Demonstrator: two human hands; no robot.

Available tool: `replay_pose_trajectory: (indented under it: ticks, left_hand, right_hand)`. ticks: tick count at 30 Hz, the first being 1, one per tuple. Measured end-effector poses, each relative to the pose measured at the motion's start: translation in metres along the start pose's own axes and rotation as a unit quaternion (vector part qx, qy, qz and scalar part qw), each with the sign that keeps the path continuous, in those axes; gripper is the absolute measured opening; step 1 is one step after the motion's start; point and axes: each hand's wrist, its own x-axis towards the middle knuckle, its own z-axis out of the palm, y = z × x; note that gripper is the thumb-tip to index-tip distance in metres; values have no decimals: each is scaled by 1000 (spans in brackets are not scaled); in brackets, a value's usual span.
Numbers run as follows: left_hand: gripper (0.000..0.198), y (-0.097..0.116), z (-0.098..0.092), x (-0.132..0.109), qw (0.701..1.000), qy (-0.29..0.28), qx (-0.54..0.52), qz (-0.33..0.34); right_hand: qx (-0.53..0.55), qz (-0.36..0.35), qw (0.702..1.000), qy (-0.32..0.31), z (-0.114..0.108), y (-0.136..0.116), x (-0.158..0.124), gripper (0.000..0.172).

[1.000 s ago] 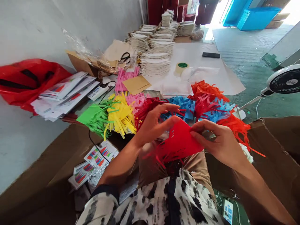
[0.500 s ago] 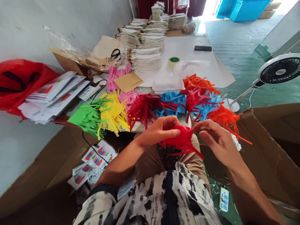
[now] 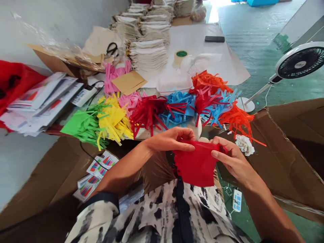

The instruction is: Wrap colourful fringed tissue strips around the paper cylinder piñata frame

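A red sheet (image 3: 197, 165) of thin paper or cloth hangs in front of my lap, held at its upper edge. My left hand (image 3: 172, 139) pinches its upper left part, thumb on top, and the left border looks uneven. At the upper right corner my right hand (image 3: 233, 157) grips the sheet between thumb and fingers, where the material is bunched. Beyond my hands, fringed bundles line the table edge: green (image 3: 82, 125), yellow (image 3: 115, 118), dark red (image 3: 148, 111), blue (image 3: 177, 108) and orange (image 3: 236, 118).
Stacked white bundles (image 3: 149, 54) stand at the back left of the table. A clear plastic box (image 3: 174, 83), a tape roll (image 3: 181, 57) and a dark phone-like slab (image 3: 214, 39) lie nearer. A fan (image 3: 300, 64) is at right, above an open cardboard box (image 3: 293, 141).
The red piece went from a bunched, fringed shape to a sheet spread flat between my hands. My right hand has closed on its right corner. The camera view shifted down and right.
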Motion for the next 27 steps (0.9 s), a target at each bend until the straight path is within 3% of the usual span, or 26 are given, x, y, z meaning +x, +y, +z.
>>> replay_pose_trajectory:
  ticks: [3, 6, 7, 9, 11, 12, 15, 19, 21, 24, 27]
  left_hand:
    - [44, 0, -9, 2, 1000, -4, 12, -18]
    - [42, 0, -19, 3, 974, 91, 206, 18]
    - [41, -1, -21, 5, 942, 149, 298, 41]
    - [43, -7, -19, 8, 843, 257, 462, 103]
    - [53, -20, -11, 15, 762, 290, 550, 180]
    - [61, -29, -6, 20, 744, 271, 571, 216]
    - [84, -63, 9, 33, 733, 176, 601, 265]
    - [42, -97, 18, 45, 727, 180, 621, 232]
    - [36, -102, 20, 46, 727, 199, 617, 227]
    - [35, -97, 22, 44, 723, 211, 614, 235]
    - [33, -90, 23, 39, 726, 217, 612, 227]
  right_hand:
    - [-15, 14, 998, 53, -5, -1, 3, 33]
    - [-136, -16, 983, 119, -12, 4, 18, 33]
    - [-188, -26, 972, 139, -15, 8, 24, 34]
    - [-292, -37, 941, 168, -19, 15, 38, 36]
    - [-370, -41, 911, 178, -21, 22, 49, 37]
    - [-399, -43, 899, 178, -21, 25, 53, 37]
    - [-472, -47, 863, 173, -21, 28, 57, 39]
    - [-604, -103, 768, 188, -19, 19, 44, 48]
    - [-640, -161, 727, 188, -17, 13, 31, 53]
    - [-640, -224, 728, 100, -13, 14, 14, 59]
    - [-640, -215, 738, 11, -16, 23, 8, 45]
